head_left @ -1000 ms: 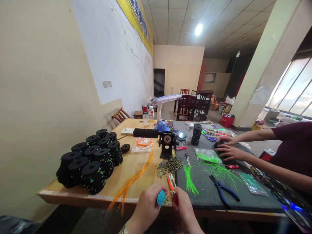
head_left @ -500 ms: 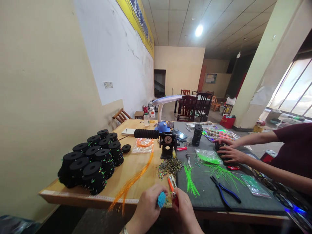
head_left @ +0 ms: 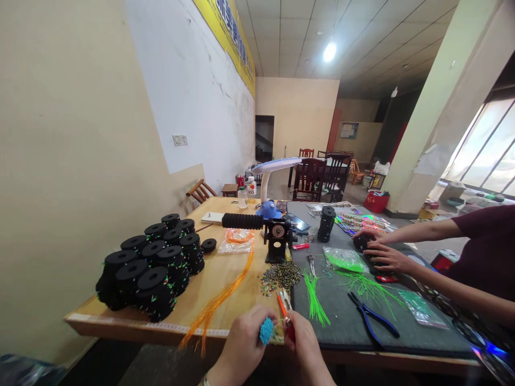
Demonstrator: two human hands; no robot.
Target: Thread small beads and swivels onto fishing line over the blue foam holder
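Low at the table's front edge, my left hand (head_left: 243, 340) is closed round a bundle of thin blue strands (head_left: 266, 331), whose cut ends face up in a tight cluster. Close beside it, my right hand (head_left: 303, 340) is closed on a small red object (head_left: 289, 328), mostly covered by the fingers. A fine light strand seems to run between the two hands. Just beyond the right fingertips are orange-handled thread snips (head_left: 282, 303), blades pointing away from me. A pile of small metal pieces and coloured beads (head_left: 287, 274) lies past them.
Black foam spools (head_left: 153, 279) stand grouped at left, near orange strands (head_left: 223, 295). A black winding device (head_left: 277, 241) and a lamp (head_left: 265, 185) stand ahead. Green strands (head_left: 316, 300) and blue-handled pliers (head_left: 372, 316) lie right. Another person's hands (head_left: 382, 249) handle a black spool.
My hands stay in nearly the same place with the blue bundle and the red object. The other person's hands have shifted slightly on the black spool.
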